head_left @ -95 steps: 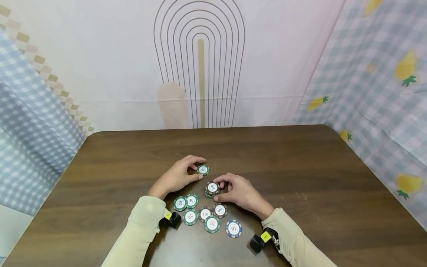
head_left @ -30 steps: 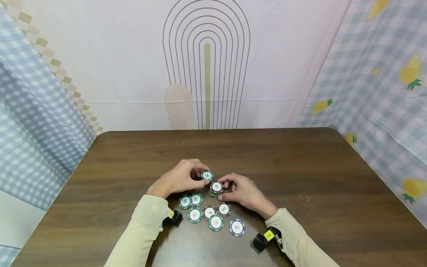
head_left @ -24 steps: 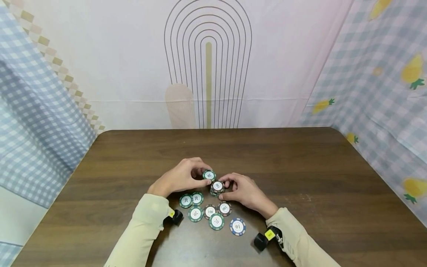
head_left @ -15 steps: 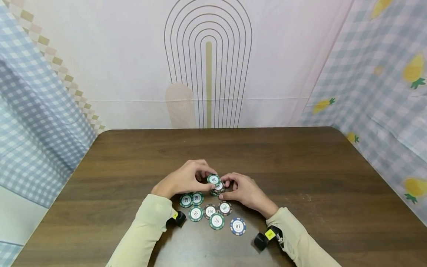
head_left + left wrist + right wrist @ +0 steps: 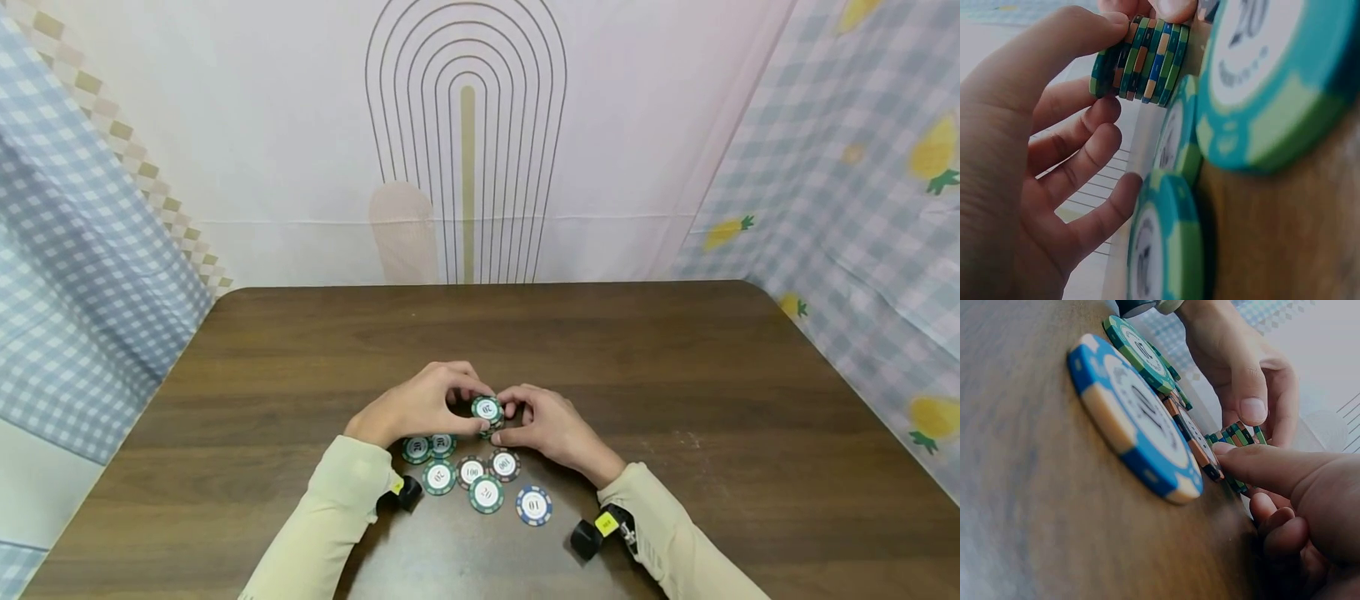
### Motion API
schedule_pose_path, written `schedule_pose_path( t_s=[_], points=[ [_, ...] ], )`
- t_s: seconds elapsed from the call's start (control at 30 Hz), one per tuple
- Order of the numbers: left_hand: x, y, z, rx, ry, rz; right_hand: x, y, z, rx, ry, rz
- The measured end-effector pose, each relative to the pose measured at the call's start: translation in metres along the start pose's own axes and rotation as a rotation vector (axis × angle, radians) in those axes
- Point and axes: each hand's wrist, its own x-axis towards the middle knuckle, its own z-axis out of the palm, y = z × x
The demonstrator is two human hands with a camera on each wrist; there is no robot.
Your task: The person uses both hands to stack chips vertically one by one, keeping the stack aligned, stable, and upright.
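My left hand pinches a green poker chip marked 20 between thumb and fingers, right over the chip stack. The left wrist view shows this chip at the top end of the stack, slightly tilted; whether it fully touches is unclear. Below it are several green, dark and blue-edged chips piled together. My right hand holds the stack's lower part between thumb and fingers. Seen from above, the held chip covers most of the stack. In the right wrist view, the right thumb lies against the stack's side.
Nearer me lie loose chips: several green ones, such as the green chip, two dark 100 chips, one being the dark chip, and a blue 10 chip. The brown table ends at hanging cloths.
The left hand has carried the green chip rightward and toward me, from beside the stack to over it. The right hand keeps its hold on the stack.
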Motion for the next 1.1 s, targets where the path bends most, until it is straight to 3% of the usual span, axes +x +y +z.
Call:
schedule_pose_path(
  t_s=[0.4,0.6,0.83,1.1],
  points=[
    [0.001,0.004,-0.002,0.029,-0.030,-0.015,-0.002,-0.001,-0.001,0.010,0.001,-0.011],
    [-0.001,0.005,-0.008,0.051,-0.044,-0.071,-0.002,0.000,0.000,0.027,0.014,-0.008],
    [-0.018,0.008,-0.022,0.044,-0.043,-0.192,0.000,-0.001,0.001,0.043,0.008,-0.013],
    [-0.046,0.013,-0.033,0.026,-0.064,-0.203,0.001,-0.001,0.000,0.051,0.010,-0.005]
  ],
)
